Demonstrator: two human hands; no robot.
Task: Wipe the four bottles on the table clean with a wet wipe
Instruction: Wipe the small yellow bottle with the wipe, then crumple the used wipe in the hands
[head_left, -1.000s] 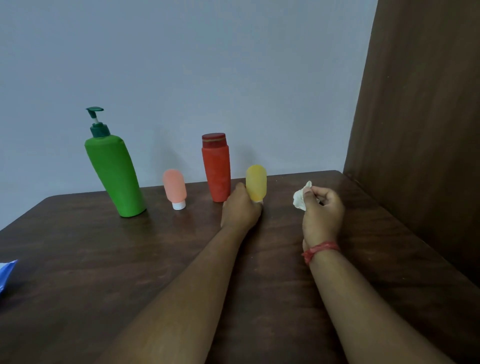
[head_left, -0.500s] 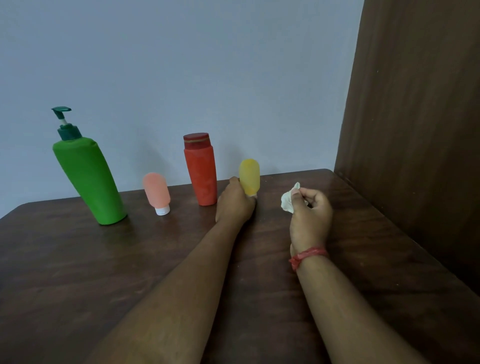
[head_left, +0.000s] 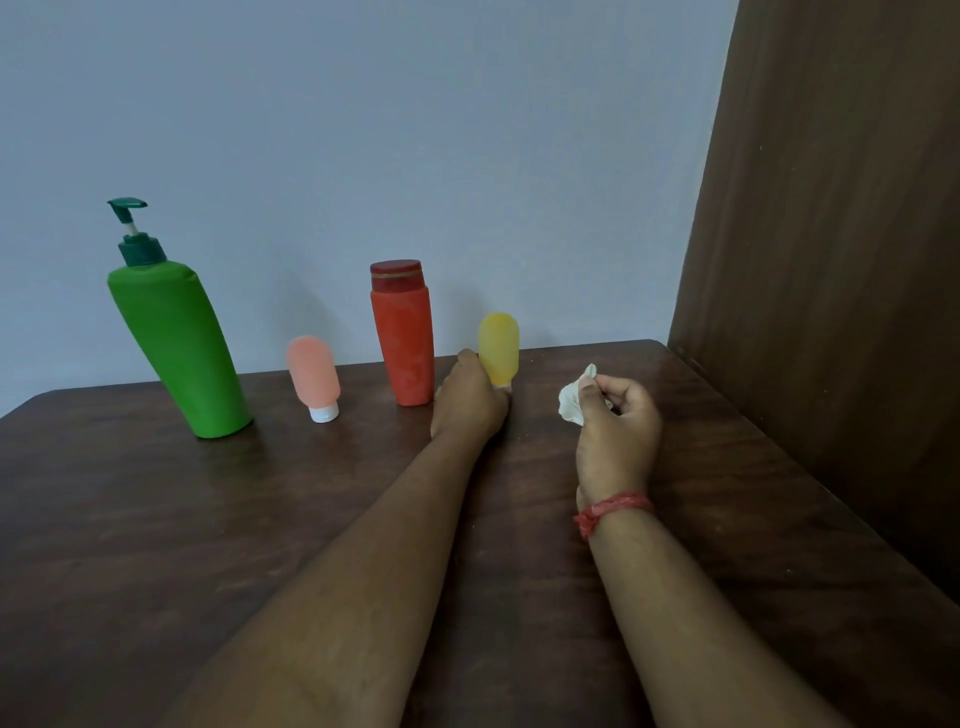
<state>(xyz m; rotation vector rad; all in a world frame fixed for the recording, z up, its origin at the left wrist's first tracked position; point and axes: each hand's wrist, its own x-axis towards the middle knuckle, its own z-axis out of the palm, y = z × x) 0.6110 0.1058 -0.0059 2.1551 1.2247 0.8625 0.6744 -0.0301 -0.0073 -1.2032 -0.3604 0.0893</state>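
Left hand (head_left: 470, 397): was curled round the base of the yellow bottle (head_left: 498, 348), which was held upright on the worktop (head_left: 156, 519).
Right hand (head_left: 615, 421): was closed on a crumpled white wet wipe (head_left: 574, 400), pinched between thumb and fingers; the wipe was kept just right of the yellow bottle, apart from it.
Wrist band: a red band (head_left: 613, 512) was worn on the right wrist.
Yellow bottle: was stood cap-down near the far edge of the worktop; only a sliver of its cap was seen beside the left hand.
Red bottle (head_left: 402, 335): was placed just left of the yellow bottle, upright, with a dark red cap on top.
Pink bottle (head_left: 314, 374): was set further left of the yellow bottle, beyond the red one, cap-down on a white cap.
Green pump bottle (head_left: 176, 343): was stood farthest left of the yellow bottle, the tallest of the four.
Wooden panel (head_left: 831, 260): was seen well right of the yellow bottle, along the worktop's right side.
Wall (head_left: 363, 130): a pale wall was seen behind the row.
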